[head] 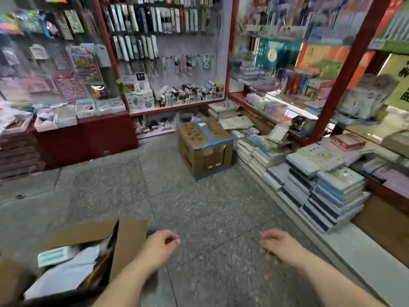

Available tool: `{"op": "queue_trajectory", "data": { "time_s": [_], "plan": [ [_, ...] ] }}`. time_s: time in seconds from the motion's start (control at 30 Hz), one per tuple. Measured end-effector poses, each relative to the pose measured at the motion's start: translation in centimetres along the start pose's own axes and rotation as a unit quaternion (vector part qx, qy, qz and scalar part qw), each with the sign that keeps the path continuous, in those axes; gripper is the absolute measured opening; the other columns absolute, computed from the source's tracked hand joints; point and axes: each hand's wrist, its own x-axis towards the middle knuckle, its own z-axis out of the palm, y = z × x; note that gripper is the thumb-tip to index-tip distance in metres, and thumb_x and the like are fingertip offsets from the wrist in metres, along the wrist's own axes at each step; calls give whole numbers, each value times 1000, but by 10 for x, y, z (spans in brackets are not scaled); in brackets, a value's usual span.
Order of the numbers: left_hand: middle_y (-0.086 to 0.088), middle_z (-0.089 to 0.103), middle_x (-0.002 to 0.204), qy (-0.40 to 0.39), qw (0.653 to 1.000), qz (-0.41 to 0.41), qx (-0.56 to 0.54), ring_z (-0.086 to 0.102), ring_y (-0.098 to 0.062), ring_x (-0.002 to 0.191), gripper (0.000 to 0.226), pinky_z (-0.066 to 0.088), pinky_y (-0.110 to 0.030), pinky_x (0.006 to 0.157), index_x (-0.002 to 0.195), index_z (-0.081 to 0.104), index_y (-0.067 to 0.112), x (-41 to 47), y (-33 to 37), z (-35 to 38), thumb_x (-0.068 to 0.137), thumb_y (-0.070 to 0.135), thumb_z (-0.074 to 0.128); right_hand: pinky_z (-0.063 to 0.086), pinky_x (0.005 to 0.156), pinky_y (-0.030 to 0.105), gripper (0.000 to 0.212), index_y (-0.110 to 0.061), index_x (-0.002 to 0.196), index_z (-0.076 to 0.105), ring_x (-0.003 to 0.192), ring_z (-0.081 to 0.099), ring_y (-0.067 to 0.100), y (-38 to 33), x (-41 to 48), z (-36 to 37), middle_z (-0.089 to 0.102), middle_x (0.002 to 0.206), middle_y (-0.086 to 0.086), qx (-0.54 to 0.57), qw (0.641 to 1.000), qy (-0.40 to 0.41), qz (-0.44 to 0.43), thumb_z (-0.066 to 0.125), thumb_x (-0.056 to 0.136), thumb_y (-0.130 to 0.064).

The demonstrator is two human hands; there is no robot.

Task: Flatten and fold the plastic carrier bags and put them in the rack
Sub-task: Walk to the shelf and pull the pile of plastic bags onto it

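My left hand (160,244) hovers over the speckled floor at the lower middle, its fingers curled in with nothing visible in them. My right hand (276,244) is level with it to the right, fingers also curled and empty. Just left of my left hand stands an open cardboard box (130,244) holding pale plastic or paper items (64,275) that are too blurred to name. I cannot make out any carrier bag with certainty, and I cannot tell which fixture is the rack.
A taped cardboard box (204,149) stands on the floor ahead. Stacks of notebooks (332,196) line a low ledge on the right. Red-framed display shelves (168,63) full of stationery fill the back and left. A dark red counter (88,140) stands at the left.
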Motion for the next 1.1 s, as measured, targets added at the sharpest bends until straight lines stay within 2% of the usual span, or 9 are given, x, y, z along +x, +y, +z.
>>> {"op": "queue_trajectory", "data": {
  "time_s": [0.1,0.17,0.27,0.4,0.53,0.7,0.87,0.97,1.1],
  "plan": [
    [-2,56,89,42,999,-1,-32,50,-9,87,15,34,-9,56,101,63,9,52,13,-12,92,13,53,35,41,10,22,-3,113,50,52,46,10,-22,66,-39,52,67,2,-38,998,17,-37,49,92,-5],
    [-3,58,88,63,997,-20,-48,52,-12,85,18,34,-6,56,103,63,5,90,26,-22,92,13,52,36,42,8,26,-4,117,45,56,47,11,-54,104,-70,52,71,5,-55,996,4,-70,49,92,-7],
    [-2,58,93,66,996,-36,-52,52,-12,90,17,37,-16,61,105,61,9,136,48,-38,92,17,52,40,45,9,26,-6,115,45,58,50,12,-107,158,-113,50,66,1,-43,992,-5,-118,53,91,-6],
    [-4,59,98,78,989,-61,-111,57,-19,101,8,44,-21,82,98,56,15,187,64,-66,90,14,55,44,61,20,23,-3,112,52,61,51,12,-173,231,-144,53,64,1,-27,981,-17,-194,54,89,-3],
    [-2,56,120,32,991,-101,-76,52,-15,115,30,39,-23,96,120,53,15,220,52,-94,92,25,53,44,54,12,15,-10,102,55,64,55,10,-238,298,-140,59,78,7,-78,970,-78,-219,57,88,-8],
    [-4,56,122,75,985,-126,-93,53,-15,113,35,39,-18,87,126,50,15,291,29,-161,92,26,53,40,42,5,12,-8,99,54,57,57,7,-349,387,-127,57,73,1,-108,957,-66,-261,56,88,-3],
    [2,56,101,221,954,-131,-155,53,-11,97,25,38,-17,67,117,55,18,377,-6,-250,92,23,53,44,60,16,16,-8,105,55,74,56,19,-453,470,-78,59,88,9,-171,931,-86,-311,55,90,-9],
    [2,56,98,253,942,-145,-167,53,-12,90,17,35,-3,56,108,56,21,421,-30,-303,92,22,54,38,55,9,17,-13,108,54,73,52,12,-519,515,-39,55,84,-1,-232,901,-128,-344,53,91,-14],
    [2,57,93,279,930,-168,-173,54,-10,84,21,39,-9,62,112,57,16,463,-69,-370,91,20,54,36,55,4,23,-4,114,55,76,49,12,-599,571,13,53,83,-1,-281,864,-160,-385,51,92,-11]
  ]
}}
